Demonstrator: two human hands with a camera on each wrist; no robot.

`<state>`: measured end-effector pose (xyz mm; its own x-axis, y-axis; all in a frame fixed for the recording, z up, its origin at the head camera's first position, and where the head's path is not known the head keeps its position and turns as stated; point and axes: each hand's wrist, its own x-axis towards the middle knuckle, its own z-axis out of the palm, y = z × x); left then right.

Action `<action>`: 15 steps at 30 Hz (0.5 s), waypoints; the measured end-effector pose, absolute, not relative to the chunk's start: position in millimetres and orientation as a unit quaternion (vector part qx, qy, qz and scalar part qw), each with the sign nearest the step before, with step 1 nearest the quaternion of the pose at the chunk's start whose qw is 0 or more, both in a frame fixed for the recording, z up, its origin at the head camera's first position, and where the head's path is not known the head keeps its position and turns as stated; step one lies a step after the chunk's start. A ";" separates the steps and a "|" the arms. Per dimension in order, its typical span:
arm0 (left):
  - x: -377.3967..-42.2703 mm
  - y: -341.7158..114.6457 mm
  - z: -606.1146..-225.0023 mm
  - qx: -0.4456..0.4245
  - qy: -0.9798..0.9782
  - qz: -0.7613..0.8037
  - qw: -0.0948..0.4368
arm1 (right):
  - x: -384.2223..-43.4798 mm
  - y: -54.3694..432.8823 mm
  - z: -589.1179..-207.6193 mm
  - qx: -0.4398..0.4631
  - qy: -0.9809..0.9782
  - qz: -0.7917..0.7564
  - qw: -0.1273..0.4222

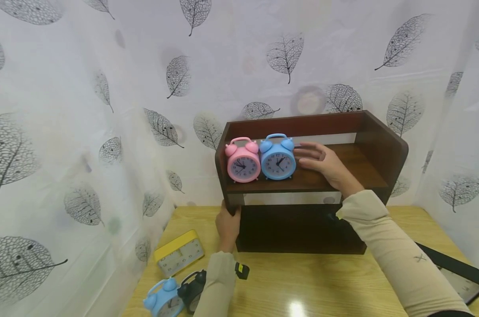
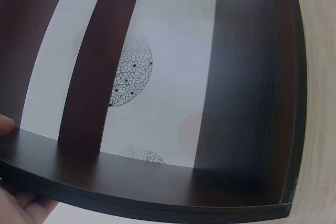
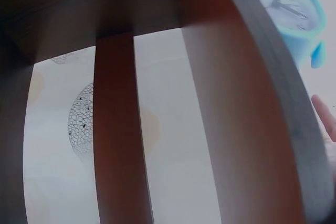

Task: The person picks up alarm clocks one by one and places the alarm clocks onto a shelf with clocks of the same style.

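A dark brown two-level wooden shelf [image 1: 303, 187] stands on the table. On its upper board, a pink twin-bell alarm clock [image 1: 243, 162] and a light blue one [image 1: 278, 160] sit side by side at the left end, dials facing forward. My right hand [image 1: 320, 164] reaches over that board, its extended fingers right at the blue clock's right side. Lower down, my left hand [image 1: 228, 224] grips the shelf's left side panel. The left wrist view shows a fingertip inside that panel [image 2: 142, 195] and other fingers outside it. Part of the blue clock [image 3: 291, 11] appears in the right wrist view.
At the table's left are a yellow-topped rectangular clock [image 1: 180, 254], another light blue alarm clock [image 1: 166, 299] and a black one [image 1: 192, 290], partly covered by my left sleeve. A black-cased clock [image 1: 455, 273] lies at the right, beyond my right forearm. Leaf-patterned sheeting [image 1: 239, 66] surrounds the table.
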<state>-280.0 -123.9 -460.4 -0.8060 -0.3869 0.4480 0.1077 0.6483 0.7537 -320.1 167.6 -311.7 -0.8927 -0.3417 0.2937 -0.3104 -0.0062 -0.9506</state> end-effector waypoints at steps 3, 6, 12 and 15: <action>-279.8 -123.8 -460.5 0.080 -0.857 -0.410 0.302 | -313.5 174.8 -311.0 -0.236 0.687 -0.687 0.001; -279.0 -123.7 -459.3 0.082 -0.857 -0.412 0.298 | -305.9 181.1 -310.6 -0.252 0.662 -0.705 -0.005; -279.3 -123.6 -458.3 0.079 -0.858 -0.410 0.300 | -284.0 192.6 -314.4 -0.283 0.642 -0.713 -0.022; -279.3 -123.6 -458.5 0.080 -0.858 -0.410 0.300 | -269.7 198.3 -318.3 -0.294 0.636 -0.712 -0.036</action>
